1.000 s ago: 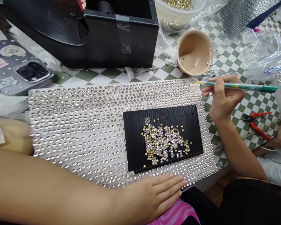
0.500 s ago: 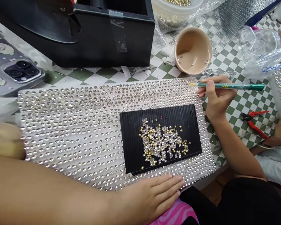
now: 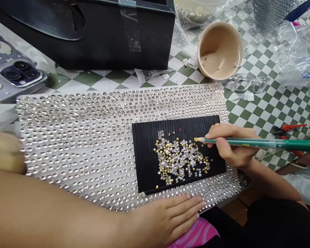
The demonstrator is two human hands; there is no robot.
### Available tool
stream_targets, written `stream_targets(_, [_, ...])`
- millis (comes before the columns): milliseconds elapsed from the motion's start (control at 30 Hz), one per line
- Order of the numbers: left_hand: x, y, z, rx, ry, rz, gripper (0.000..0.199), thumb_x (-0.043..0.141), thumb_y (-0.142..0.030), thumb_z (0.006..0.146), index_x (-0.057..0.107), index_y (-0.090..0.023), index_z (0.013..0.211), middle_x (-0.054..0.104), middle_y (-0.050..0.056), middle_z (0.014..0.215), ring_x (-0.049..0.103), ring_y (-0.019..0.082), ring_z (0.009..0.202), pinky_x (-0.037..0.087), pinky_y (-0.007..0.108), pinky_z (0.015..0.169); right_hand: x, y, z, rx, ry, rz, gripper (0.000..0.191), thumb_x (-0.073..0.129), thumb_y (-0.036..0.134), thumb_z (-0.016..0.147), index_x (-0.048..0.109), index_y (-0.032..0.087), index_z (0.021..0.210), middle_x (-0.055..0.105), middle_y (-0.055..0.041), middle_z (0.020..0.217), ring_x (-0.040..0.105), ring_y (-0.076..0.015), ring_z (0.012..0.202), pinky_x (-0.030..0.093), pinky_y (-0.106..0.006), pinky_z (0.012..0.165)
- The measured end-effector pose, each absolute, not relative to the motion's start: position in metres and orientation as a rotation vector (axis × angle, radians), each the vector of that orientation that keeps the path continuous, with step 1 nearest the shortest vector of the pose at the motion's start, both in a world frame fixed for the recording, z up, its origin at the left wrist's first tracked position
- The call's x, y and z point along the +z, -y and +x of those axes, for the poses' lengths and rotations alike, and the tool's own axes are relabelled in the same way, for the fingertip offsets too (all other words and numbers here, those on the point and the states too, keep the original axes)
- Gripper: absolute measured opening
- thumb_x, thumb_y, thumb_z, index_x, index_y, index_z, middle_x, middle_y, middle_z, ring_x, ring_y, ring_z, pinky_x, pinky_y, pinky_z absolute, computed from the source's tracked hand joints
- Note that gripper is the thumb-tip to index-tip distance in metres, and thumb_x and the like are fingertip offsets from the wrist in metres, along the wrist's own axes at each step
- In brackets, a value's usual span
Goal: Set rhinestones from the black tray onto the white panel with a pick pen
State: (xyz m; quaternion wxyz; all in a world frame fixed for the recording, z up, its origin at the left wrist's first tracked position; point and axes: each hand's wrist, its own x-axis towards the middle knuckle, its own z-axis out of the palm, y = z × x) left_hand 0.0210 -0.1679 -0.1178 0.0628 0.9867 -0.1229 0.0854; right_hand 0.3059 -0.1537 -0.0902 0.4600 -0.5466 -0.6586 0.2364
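My right hand (image 3: 234, 146) pinches a green pen-like stick (image 3: 258, 143) with a pale yellow tip. That tip is over the loose rhinestones (image 3: 177, 156), some clear side up and some gold side up, heaped on a black ribbed tray (image 3: 148, 165). Whether a stone clings to the tip I cannot tell. Beneath the tray lies a white sheet (image 3: 74, 148) covered in rows of clear rhinestones. My left hand (image 3: 167, 217) rests flat along the sheet's near edge, fingers stretched out, holding nothing.
A beige cup (image 3: 219, 51) with a few stones stands behind the sheet, beside a large black box (image 3: 113, 38). A phone (image 3: 18, 75) is at the left. Red-handled pliers (image 3: 286, 132) lie at the right, near another person's wrist. Clear plastic bags (image 3: 299, 55) crowd the back right.
My right hand has moved the green stick from the sheet's far right edge toward me, down to the stones on the tray. My left hand stays in place. The view has shifted slightly.
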Motion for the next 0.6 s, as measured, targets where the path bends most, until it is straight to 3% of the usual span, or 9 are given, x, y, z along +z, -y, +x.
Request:
stream_targets(433, [-0.118, 0.17, 0.02, 0.23, 0.367, 2.988, 0.053, 0.045, -0.042, 0.111, 0.054, -0.04, 0.163, 0.049, -0.012, 0.175, 0.044, 0.004, 0.165, 0.037, 0.024, 0.139, -0.09, 0.152, 0.306, 0.61, 1.717, -1.28, 0.018, 0.066, 0.014, 0.096, 0.078, 0.026, 0.101, 0.077, 0.0012, 0.076, 0.069, -0.0127, 0.059, 0.056, -0.027, 0.053])
stream_targets(600, [-0.12, 0.171, 0.019, 0.201, 0.347, 2.985, 0.052, 0.048, -0.044, 0.109, 0.056, -0.045, 0.161, 0.05, -0.016, 0.174, 0.043, 0.004, 0.166, 0.038, 0.021, 0.14, -0.099, 0.134, 0.322, 0.253, 1.381, -1.38, 0.013, 0.07, 0.028, 0.103, 0.081, 0.03, 0.097, 0.075, 0.0002, 0.075, 0.07, -0.0152, 0.059, 0.054, -0.031, 0.049])
